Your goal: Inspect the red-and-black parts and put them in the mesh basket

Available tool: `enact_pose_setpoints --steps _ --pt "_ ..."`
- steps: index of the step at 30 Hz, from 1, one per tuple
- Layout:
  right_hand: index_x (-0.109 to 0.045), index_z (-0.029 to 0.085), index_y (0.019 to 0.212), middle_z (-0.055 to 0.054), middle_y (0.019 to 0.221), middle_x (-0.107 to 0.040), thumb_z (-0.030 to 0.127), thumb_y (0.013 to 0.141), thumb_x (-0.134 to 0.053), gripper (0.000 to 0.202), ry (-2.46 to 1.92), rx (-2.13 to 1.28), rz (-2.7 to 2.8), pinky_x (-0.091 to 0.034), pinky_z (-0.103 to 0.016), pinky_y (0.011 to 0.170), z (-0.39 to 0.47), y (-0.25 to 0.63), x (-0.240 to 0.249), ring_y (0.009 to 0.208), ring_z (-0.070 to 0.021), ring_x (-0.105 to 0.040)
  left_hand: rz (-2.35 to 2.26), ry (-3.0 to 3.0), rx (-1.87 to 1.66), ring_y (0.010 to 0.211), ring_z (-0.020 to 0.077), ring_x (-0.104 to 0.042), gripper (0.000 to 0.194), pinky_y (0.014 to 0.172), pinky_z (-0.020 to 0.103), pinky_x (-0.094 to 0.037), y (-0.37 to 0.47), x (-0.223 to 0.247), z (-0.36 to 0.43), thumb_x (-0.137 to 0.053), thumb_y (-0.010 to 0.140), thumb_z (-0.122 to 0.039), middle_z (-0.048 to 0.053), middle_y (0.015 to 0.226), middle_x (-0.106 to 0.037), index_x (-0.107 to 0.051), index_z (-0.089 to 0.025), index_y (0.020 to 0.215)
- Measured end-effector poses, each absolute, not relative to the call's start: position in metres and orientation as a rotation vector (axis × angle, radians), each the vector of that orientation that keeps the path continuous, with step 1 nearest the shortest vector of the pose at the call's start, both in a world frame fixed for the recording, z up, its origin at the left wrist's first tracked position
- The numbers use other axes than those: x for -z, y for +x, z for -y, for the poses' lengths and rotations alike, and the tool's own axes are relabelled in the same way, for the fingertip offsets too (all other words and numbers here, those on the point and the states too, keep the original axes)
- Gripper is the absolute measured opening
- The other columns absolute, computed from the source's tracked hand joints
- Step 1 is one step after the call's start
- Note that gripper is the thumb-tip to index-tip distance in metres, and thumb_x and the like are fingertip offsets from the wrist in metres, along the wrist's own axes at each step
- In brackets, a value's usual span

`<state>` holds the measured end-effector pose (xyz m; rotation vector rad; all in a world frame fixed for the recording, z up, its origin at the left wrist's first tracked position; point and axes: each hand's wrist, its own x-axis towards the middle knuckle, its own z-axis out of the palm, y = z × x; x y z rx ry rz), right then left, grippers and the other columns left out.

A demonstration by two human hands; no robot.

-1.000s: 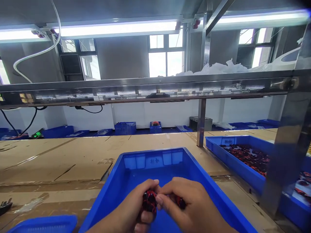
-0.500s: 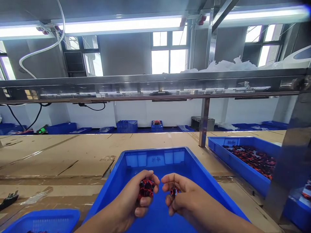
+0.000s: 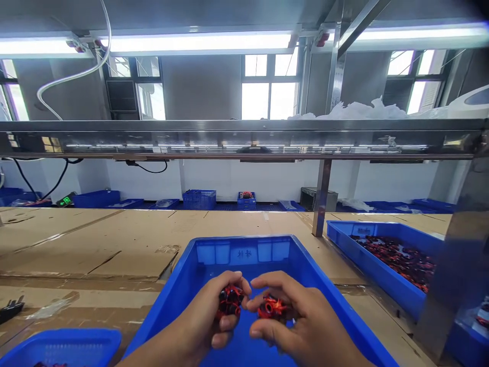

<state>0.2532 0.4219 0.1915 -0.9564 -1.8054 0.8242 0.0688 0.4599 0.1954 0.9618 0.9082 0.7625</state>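
Pieces, little red-and-black glossy ones, are what everything centres on here, held up over the near middle. Left hand (image 3: 214, 311) has its fingers wrapped snugly round a small bunch of pieces (image 3: 229, 300), probably so none slip out while the other hand is busy. Right hand (image 3: 296, 311) cups a red-and-black piece (image 3: 272, 307) in a looser curl, thumb and index finger parted around it, which I'd guess leaves room to turn it; can't tell how many it's got in there. Fingertips of both hands are super close, can't say if they touch. Both sit over a big blue tray (image 3: 244, 252), handy I reckon because anything dropped lands inside. Off to the right, another blue tray (image 3: 364, 261) holds loads of similar-looking bits (image 3: 401, 260), within reach but out of the elbows' way, partly hidden by a metal post (image 3: 454, 244). Near left there's a small blue basket (image 3: 76, 339) with a few reddish bits just showing at the bottom edge. Taped cardboard (image 3: 114, 239) covers the bench, maybe to save the surface from scratches.
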Motion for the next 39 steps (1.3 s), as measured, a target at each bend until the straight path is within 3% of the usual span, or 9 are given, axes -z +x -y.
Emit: enact_pose_setpoints --steps 3,8,12,18,24,28,31,36,39 --pt "-0.067 0.024 0.094 0.002 0.081 -0.074 0.034 0.074 -0.080 0.026 -0.940 -0.600 1.923 -0.047 -0.021 0.061 -0.420 0.255 -0.194 0.066 -0.0137 -0.065 -0.890 1.019 -0.750 0.038 0.0029 -0.027 0.033 0.033 0.015 -0.016 0.070 -0.196 -0.458 -0.044 0.091 -0.048 -0.004 0.067 -0.053 -0.058 -0.019 0.085" --pt "-0.074 0.019 0.095 -0.002 0.077 -0.076 0.034 0.075 -0.079 0.026 -0.891 -0.340 2.030 -0.047 -0.023 0.062 -0.421 0.254 -0.191 0.064 -0.0153 -0.066 -0.898 1.132 -0.736 0.037 0.0044 -0.027 0.037 0.032 0.015 -0.019 0.071 -0.199 -0.454 -0.040 0.092 -0.049 -0.006 0.056 -0.045 -0.058 -0.019 0.080" --pt "-0.076 0.018 0.088 -0.003 0.070 -0.072 0.035 0.073 -0.079 0.023 -0.967 -0.272 2.025 -0.044 -0.024 0.055 -0.422 0.251 -0.189 0.059 -0.0157 -0.063 -0.908 1.171 -0.725 0.040 0.0042 -0.028 0.036 0.031 0.014 -0.020 0.071 -0.200 -0.452 -0.042 0.091 -0.047 -0.004 0.066 -0.052 -0.056 -0.018 0.076" --pt "-0.073 0.021 0.080 0.000 0.065 -0.065 0.020 0.077 -0.067 0.006 -1.155 -0.182 2.027 -0.041 -0.024 0.054 -0.419 0.249 -0.188 0.057 -0.0135 -0.059 -0.883 1.229 -0.674 0.043 0.0049 -0.032 0.036 0.031 0.014 -0.024 0.071 -0.202 -0.452 -0.039 0.092 -0.045 -0.001 0.073 -0.054 -0.059 -0.017 0.082" --pt "-0.069 0.025 0.095 0.002 0.080 -0.071 0.013 0.079 -0.061 0.022 -1.165 -0.195 2.033 -0.047 -0.025 0.062 -0.416 0.250 -0.183 0.069 -0.0150 -0.065 -0.870 1.336 -0.586 0.038 0.0045 -0.023 0.032 0.028 0.013 -0.022 0.072 -0.203 -0.453 -0.046 0.092 -0.042 -0.006 0.056 -0.040 -0.054 -0.017 0.073" --pt "-0.065 0.022 0.120 -0.004 0.100 -0.074 0.023 0.082 -0.063 0.038 -1.179 -0.198 2.006 -0.054 -0.031 0.074 -0.421 0.255 -0.178 0.080 -0.0189 -0.069 -0.769 1.279 -0.480 0.038 0.0024 -0.023 0.035 0.027 0.012 -0.021 0.071 -0.200 -0.449 -0.047 0.092 -0.049 -0.001 0.071 -0.053 -0.056 -0.017 0.081" --pt "-0.065 0.022 0.121 -0.005 0.102 -0.074 0.030 0.081 -0.069 0.041 -1.218 -0.223 2.008 -0.055 -0.032 0.074 -0.425 0.258 -0.177 0.078 -0.0199 -0.069 -0.712 1.284 -0.495 0.037 0.0013 -0.022 0.034 0.027 0.012 -0.021 0.070 -0.200 -0.448 -0.052 0.090 -0.052 -0.002 0.073 -0.052 -0.054 -0.018 0.083" --pt "-0.067 0.024 0.111 -0.001 0.089 -0.073 0.039 0.075 -0.077 0.041 -1.117 -0.393 2.062 -0.054 -0.028 0.066 -0.420 0.255 -0.187 0.069 -0.0177 -0.066 -0.675 1.298 -0.436 0.037 0.0026 -0.017 0.026 0.028 0.013 -0.017 0.069 -0.202 -0.448 -0.057 0.091 -0.045 -0.007 0.059 -0.039 -0.055 -0.019 0.086" --pt "-0.062 0.024 0.118 -0.003 0.102 -0.072 0.035 0.088 -0.061 0.032 -1.015 -0.460 2.025 -0.055 -0.026 0.072 -0.410 0.253 -0.197 0.082 -0.0177 -0.068 -0.632 1.236 -0.437 0.039 0.0024 -0.016 0.031 0.029 0.014 -0.014 0.068 -0.202 -0.448 -0.057 0.090 -0.048 -0.006 0.061 -0.039 -0.054 -0.019 0.084"
